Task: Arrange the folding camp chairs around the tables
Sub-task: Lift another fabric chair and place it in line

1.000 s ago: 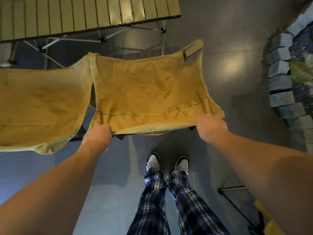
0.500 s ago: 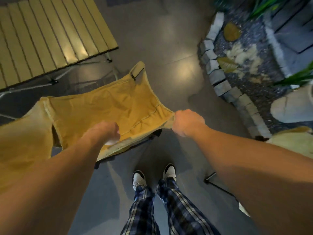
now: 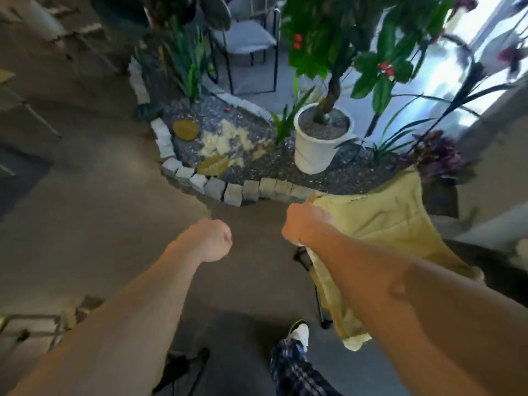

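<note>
A tan fabric folding camp chair (image 3: 383, 224) with thin black legs stands at the right, close to the stone border. My right hand (image 3: 303, 222) is closed on the near top corner of its fabric. My left hand (image 3: 213, 238) hangs in the air over bare floor to the left, fingers curled into a fist with nothing in it. The tables and the other tan chairs are out of sight, apart from a metal table frame (image 3: 31, 324) at the lower left edge.
A gravel bed edged with grey stone blocks (image 3: 217, 190) curves across the middle, holding a white pot (image 3: 317, 144) with a tree and several plants. A grey chair (image 3: 245, 38) stands behind. My foot (image 3: 300, 332) is beside the chair leg. Black chair legs (image 3: 183, 370) show bottom left.
I have turned right, away from the table. Both hands have let go of the first chair. My right hand now grips a different chair by the stone border; my left hand is free.
</note>
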Motion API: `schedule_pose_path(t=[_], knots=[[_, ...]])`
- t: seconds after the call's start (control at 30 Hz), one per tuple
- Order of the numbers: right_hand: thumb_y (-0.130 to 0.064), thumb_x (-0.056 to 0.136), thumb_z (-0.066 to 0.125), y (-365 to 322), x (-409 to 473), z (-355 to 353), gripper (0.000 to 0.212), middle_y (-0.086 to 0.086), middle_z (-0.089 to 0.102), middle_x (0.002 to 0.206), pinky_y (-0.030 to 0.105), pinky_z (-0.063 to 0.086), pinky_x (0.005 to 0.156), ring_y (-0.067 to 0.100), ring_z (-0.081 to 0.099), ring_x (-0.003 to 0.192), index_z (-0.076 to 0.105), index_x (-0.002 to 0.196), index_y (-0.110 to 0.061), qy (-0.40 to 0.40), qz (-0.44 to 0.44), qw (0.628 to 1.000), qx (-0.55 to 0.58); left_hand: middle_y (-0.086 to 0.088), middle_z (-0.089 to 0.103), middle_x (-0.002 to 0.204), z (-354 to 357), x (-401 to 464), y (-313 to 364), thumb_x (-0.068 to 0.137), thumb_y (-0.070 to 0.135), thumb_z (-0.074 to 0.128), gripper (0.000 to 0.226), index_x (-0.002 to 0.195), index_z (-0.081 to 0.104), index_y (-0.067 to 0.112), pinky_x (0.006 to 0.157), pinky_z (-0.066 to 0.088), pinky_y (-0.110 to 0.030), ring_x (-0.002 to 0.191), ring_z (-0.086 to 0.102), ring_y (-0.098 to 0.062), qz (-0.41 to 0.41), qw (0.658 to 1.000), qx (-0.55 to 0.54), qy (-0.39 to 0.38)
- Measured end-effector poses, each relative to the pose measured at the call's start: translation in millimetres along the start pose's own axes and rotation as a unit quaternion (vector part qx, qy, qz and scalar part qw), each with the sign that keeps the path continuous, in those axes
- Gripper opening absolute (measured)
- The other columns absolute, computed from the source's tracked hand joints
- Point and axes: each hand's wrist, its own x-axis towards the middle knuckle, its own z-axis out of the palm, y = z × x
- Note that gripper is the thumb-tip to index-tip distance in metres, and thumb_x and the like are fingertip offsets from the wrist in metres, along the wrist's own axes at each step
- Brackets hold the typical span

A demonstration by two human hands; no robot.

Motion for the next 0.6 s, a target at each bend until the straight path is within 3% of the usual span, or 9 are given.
schedule_pose_path(t=[0.07, 0.17, 0.3, 0.4, 0.5, 0.6], knots=[[-0.018, 0.091, 0.049, 39, 24, -18, 0.026, 0.007, 0.059, 0.113, 0.035, 0.045, 0.07, 0.03, 0.06, 0.095, 0.061, 0.113, -0.012, 0.029, 0.029, 0.998, 0.041, 0.003, 0.07, 0.098, -21, 45, 57, 0.098, 0.03, 0.043, 0.028, 0.107, 0.069, 0.025, 0.082, 0.057, -0.041, 0.083, 0.067, -0.017, 0.053, 0.998, 0.03, 0.001], [-0.015, 0.09, 0.047, 85, 45, -34, 0.033, 0.006, 0.06, 0.114, 0.035, 0.044, 0.074, 0.029, 0.06, 0.104, 0.058, 0.122, -0.015, 0.033, 0.075, 0.993, 0.086, 0.001, 0.071, 0.099, -35, 93, 125, 0.098, 0.029, 0.043, 0.03, 0.112, 0.068, 0.024, 0.077, 0.057, -0.04, 0.08, 0.066, -0.017, 0.12, 0.99, 0.072, -0.022], [-0.012, 0.085, 0.052, 134, 76, -43, 0.012, 0.002, 0.058, 0.087, 0.033, 0.046, 0.069, 0.025, 0.054, 0.076, 0.059, 0.095, -0.015, 0.021, 0.141, 0.98, 0.14, -0.001, 0.069, 0.099, -35, 147, 186, 0.097, 0.024, 0.045, 0.027, 0.109, 0.069, 0.023, 0.066, 0.051, -0.033, 0.078, 0.063, -0.019, 0.155, 0.978, 0.134, -0.044], [-0.012, 0.084, 0.053, 156, 98, -41, 0.005, 0.002, 0.05, 0.076, 0.031, 0.044, 0.066, 0.025, 0.05, 0.072, 0.051, 0.086, -0.015, 0.013, 0.169, 0.972, 0.16, -0.004, 0.065, 0.122, -27, 185, 213, 0.096, 0.024, 0.044, 0.033, 0.123, 0.063, 0.022, 0.083, 0.054, -0.039, 0.101, 0.063, -0.024, 0.183, 0.969, 0.156, -0.053], [-0.015, 0.087, 0.054, 167, 121, -28, 0.004, 0.005, 0.053, 0.079, 0.03, 0.041, 0.06, 0.025, 0.05, 0.07, 0.053, 0.084, -0.012, -0.009, 0.191, 0.963, 0.19, -0.004, 0.058, 0.135, -13, 219, 224, 0.098, 0.022, 0.043, 0.046, 0.145, 0.043, 0.023, 0.082, 0.051, -0.036, 0.113, 0.06, -0.025, 0.206, 0.968, 0.141, -0.038], [-0.027, 0.094, 0.05, 165, 150, -9, 0.019, 0.011, 0.061, 0.103, 0.031, 0.042, 0.067, 0.03, 0.055, 0.083, 0.058, 0.101, -0.011, -0.021, 0.197, 0.951, 0.238, -0.002, 0.046, 0.148, 2, 251, 223, 0.1, 0.022, 0.045, 0.05, 0.149, 0.036, 0.021, 0.104, 0.043, -0.038, 0.132, 0.048, -0.022, 0.237, 0.964, 0.121, -0.021]])
